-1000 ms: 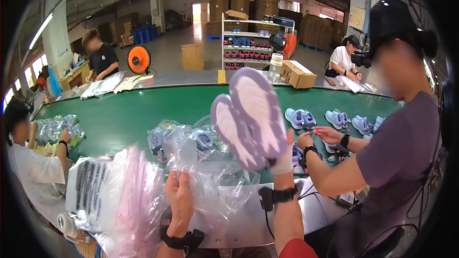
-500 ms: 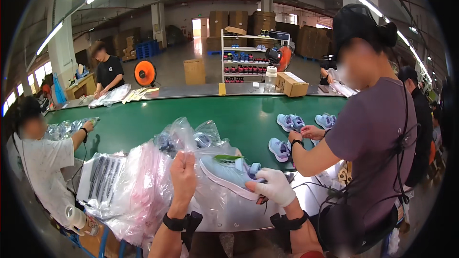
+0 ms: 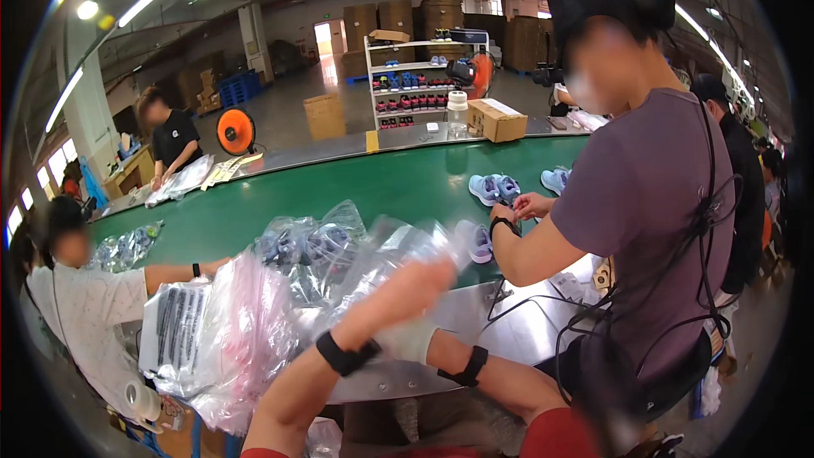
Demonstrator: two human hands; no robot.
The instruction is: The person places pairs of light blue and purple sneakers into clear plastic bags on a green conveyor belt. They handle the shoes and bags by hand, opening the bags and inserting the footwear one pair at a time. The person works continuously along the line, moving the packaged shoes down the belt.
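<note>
My left hand (image 3: 415, 287) is smeared by motion, its fingers curled at the edge of a clear plastic bag (image 3: 398, 242) that stretches beside and above it. Beneath my left forearm, my right hand (image 3: 405, 341) in a white glove is mostly covered, its fingers hidden. The light-blue shoe cannot be made out now; the bag and my left arm cover that area. Just left of the bag, bagged shoes (image 3: 305, 242) lie at the belt's near edge. A stack of clear and pinkish plastic bags (image 3: 254, 314) rests farther left on the metal table (image 3: 373, 386).
A green conveyor belt (image 3: 390, 178) runs across. Close on my right, a co-worker (image 3: 653, 178) handles light-blue shoes (image 3: 493, 188). Another co-worker (image 3: 93, 297) at left reaches toward the bag stack. Black cables (image 3: 560, 322) hang at right. A cardboard box (image 3: 496, 120) stands beyond the belt.
My left hand has swung right across my right hand, drawing the bag along. The shoe has dropped out of clear sight. The left co-worker's arm has reached to the bag stack. My view has tilted.
</note>
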